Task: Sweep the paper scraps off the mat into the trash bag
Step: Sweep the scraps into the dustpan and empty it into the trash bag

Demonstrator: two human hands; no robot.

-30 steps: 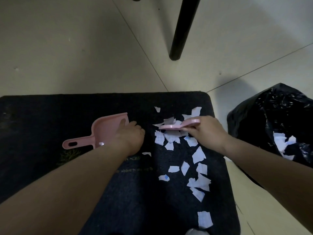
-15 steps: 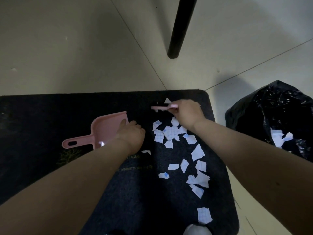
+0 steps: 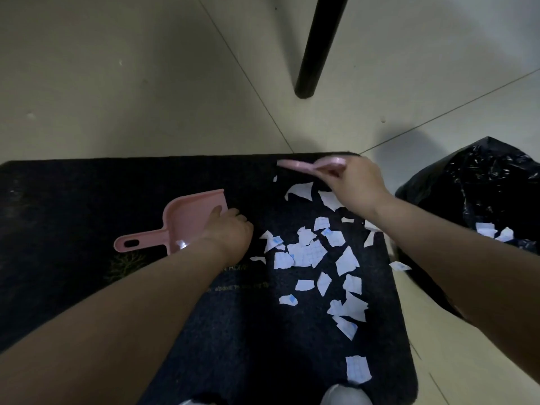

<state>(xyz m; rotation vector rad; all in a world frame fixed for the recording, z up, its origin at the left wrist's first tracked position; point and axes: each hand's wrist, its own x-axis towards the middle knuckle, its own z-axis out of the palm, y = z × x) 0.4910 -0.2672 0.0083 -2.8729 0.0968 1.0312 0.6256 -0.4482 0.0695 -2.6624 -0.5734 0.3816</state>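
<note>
On a dark mat (image 3: 87, 217), white paper scraps (image 3: 304, 252) lie scattered in a loose band, most of them just below and to the near side of the right hand (image 3: 355, 185), with one scrap (image 3: 358, 369) apart toward the mat's near edge and a stray (image 3: 400, 266) off the edge on the tiled floor (image 3: 146, 83). That hand's fingers are curled round the handle of a small pink brush (image 3: 309, 165), held at the mat's far edge beyond the topmost scraps, apparently so that a stroke can gather them toward the pan. The left hand (image 3: 230, 229) rests on the near lip of a pink dustpan (image 3: 187, 223), fingers curled over its edge, seemingly pinning it flat; its open mouth faces the scraps lying just beside this hand, its handle pointing away. To the outer side of the brush hand, a black trash bag (image 3: 482, 182) stands beside the mat with a few scraps (image 3: 493, 232) already inside, placed within easy reach for emptying the pan. Beyond the brush hand, a black furniture leg (image 3: 318, 45) stands on the floor.
</note>
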